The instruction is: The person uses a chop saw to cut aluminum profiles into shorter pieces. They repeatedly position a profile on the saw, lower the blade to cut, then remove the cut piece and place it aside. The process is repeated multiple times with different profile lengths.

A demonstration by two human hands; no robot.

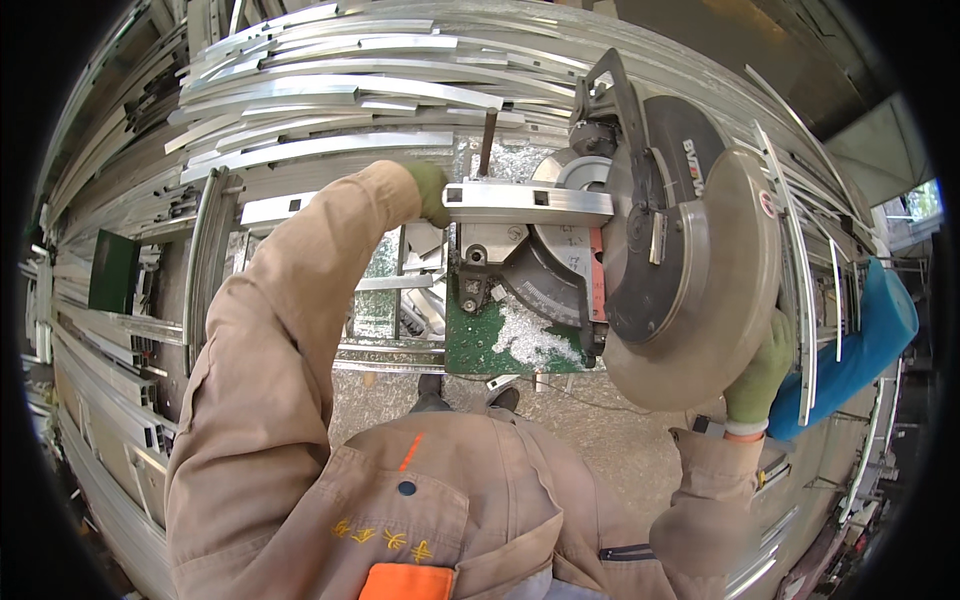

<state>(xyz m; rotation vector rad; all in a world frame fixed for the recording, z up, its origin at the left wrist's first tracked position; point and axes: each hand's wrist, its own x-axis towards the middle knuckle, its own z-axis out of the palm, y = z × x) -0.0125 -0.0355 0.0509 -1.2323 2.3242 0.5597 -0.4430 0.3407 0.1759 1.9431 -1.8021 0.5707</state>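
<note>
The saw (672, 265) partly hides the right hand (765, 375).

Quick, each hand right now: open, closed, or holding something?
Left hand: closed on the silver metal bar.
Right hand: cannot be told; its fingers are hidden behind the saw.

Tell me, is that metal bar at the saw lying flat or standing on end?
Lying flat: the metal bar runs sideways across the saw's base, with the gloved left hand against it.
</note>
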